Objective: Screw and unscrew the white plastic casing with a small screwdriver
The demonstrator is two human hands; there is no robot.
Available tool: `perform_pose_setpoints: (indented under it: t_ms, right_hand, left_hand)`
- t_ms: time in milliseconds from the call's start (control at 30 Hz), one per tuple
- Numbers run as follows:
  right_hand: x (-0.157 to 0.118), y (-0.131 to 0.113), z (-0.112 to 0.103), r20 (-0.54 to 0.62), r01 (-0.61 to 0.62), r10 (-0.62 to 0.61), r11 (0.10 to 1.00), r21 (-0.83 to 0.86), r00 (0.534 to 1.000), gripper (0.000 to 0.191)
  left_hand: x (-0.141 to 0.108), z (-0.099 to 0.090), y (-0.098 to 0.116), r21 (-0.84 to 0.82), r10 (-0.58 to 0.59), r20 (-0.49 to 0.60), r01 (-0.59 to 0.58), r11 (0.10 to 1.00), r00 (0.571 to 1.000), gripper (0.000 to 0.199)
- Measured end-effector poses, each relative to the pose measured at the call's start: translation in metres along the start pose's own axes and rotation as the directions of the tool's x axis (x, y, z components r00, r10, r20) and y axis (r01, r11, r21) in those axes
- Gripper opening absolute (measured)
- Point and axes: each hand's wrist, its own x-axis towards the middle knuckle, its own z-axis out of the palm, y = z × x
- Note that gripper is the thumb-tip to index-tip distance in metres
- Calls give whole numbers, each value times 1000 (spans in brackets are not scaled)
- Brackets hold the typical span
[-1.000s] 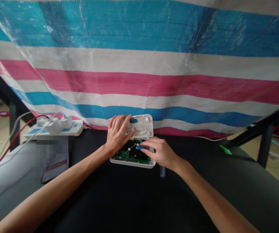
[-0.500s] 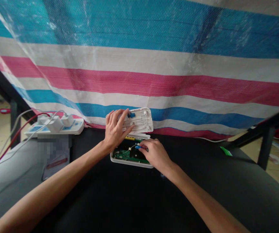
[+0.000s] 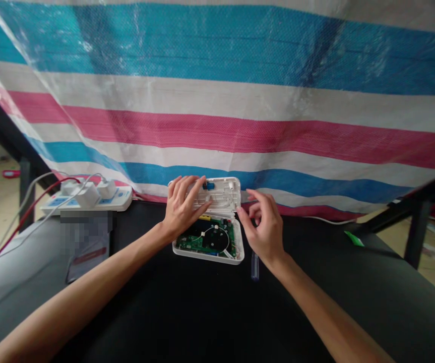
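A white plastic device case lies opened on the black table, its base (image 3: 208, 259) holding a green circuit board (image 3: 190, 243) with a thin white cable (image 3: 228, 237) looped over a black area. Tilted up behind the base is the white cover (image 3: 223, 199), inner side facing me, with a blue part (image 3: 209, 185) in it. My left hand (image 3: 183, 209) grips the cover's left side, thumb on the inner face. At the cover's right edge, my right hand (image 3: 265, 226) hovers with fingers curled but apart, holding nothing. Below it lies a tool with a translucent handle (image 3: 255, 267), its upper part hidden.
A power strip (image 3: 121, 200) with white plugs and red and white cables stands at the left, a dark phone (image 3: 88, 259) in front of it. A green scrap (image 3: 354, 239) lies at the right. A striped sheet (image 3: 217, 96) hangs behind the table.
My right hand has let go of the blue connector over the board and moved right and up beside the cover. The board and the translucent handle show more. My left hand keeps the cover.
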Motion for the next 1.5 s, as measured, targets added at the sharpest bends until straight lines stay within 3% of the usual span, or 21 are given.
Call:
perform_pose_setpoints:
  t_ms: [67, 133, 333, 433, 500, 633, 700, 800, 900, 1000, 1233, 1367, 1500]
  right_hand:
    - [7, 10, 2, 108, -25, 24, 1000, 8, 994, 34]
    - [13, 22, 6, 187, -17, 14, 1000, 15, 982, 23]
    - [21, 52, 22, 176, 72, -54, 993, -93, 983, 29]
    - [20, 64, 29, 175, 42, -14, 986, -160, 984, 32]
    - [19, 71, 33, 197, -1, 45, 976, -218, 979, 32]
    - [14, 83, 40, 294, -82, 166, 957, -279, 941, 24]
    - [11, 85, 43, 336, -108, 200, 955, -275, 920, 20]
    - [8, 87, 47, 378, -154, 247, 953, -261, 892, 17]
    - [9, 88, 49, 413, -218, 296, 949, -227, 861, 17]
    - [10, 87, 49, 429, -275, 333, 942, -193, 840, 17]
    - [11, 84, 49, 424, -298, 373, 926, -233, 825, 23]
    - [13, 82, 45, 412, -323, 398, 915, -241, 820, 25]
    - [19, 71, 29, 403, -287, 439, 877, -384, 803, 24]
  left_hand:
    - [-1, 1, 1, 2, 42, -12, -42, 999, 999, 62]
    - [-2, 2, 1, 5, 89, -22, -89, 996, 996, 61]
    - [7, 12, -10, 32, 148, 31, -149, 988, 989, 49]
    - [15, 16, -21, 20, 170, 79, -172, 985, 982, 50]
    - [16, 17, -25, 8, 112, 78, -113, 994, 991, 48]
    - [2, 9, -18, -86, -62, 86, 70, 994, 994, 24]
    - [-11, 4, -8, -213, 38, 295, 27, 977, 955, 24]
    - [-29, -1, 5, -286, 172, 584, 2, 958, 793, 46]
    - [-40, -1, 9, -230, 152, 704, 19, 973, 694, 72]
    - [-43, -1, 9, -209, 140, 758, 35, 977, 637, 75]
    - [-41, -6, 10, -197, 116, 792, 71, 978, 599, 73]
    - [-43, -8, 9, -221, 128, 781, 79, 972, 612, 73]
    - [-40, -8, 7, -253, 121, 758, 118, 960, 641, 59]
